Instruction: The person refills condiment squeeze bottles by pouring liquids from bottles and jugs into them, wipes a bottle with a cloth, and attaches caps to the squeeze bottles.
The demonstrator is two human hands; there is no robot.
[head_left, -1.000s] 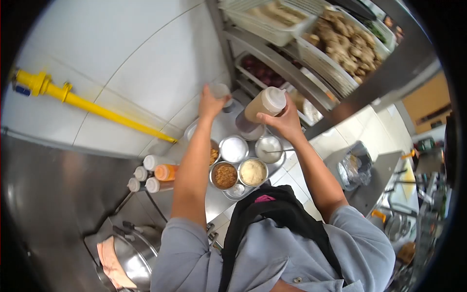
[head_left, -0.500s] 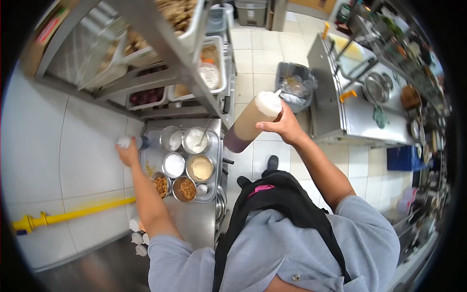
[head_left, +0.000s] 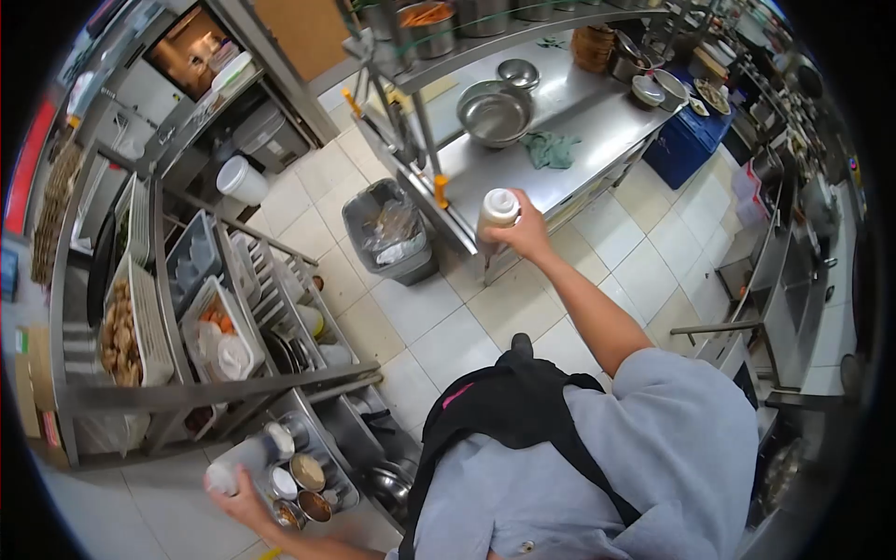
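White-capped squeeze bottle (head_left: 499, 213), right hand (head_left: 526, 230); blurred whitish container (head_left: 223, 478), left hand (head_left: 245, 505).

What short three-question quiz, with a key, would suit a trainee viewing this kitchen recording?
1. Choose one: the right hand holds a) a knife, b) a bottle, c) a spoon.
2. True or false: the green cloth lies in the bin.
3. Which hand is nearer the tray of bowls?

Key: 1: b. 2: false, it lies on the counter. 3: the left hand.
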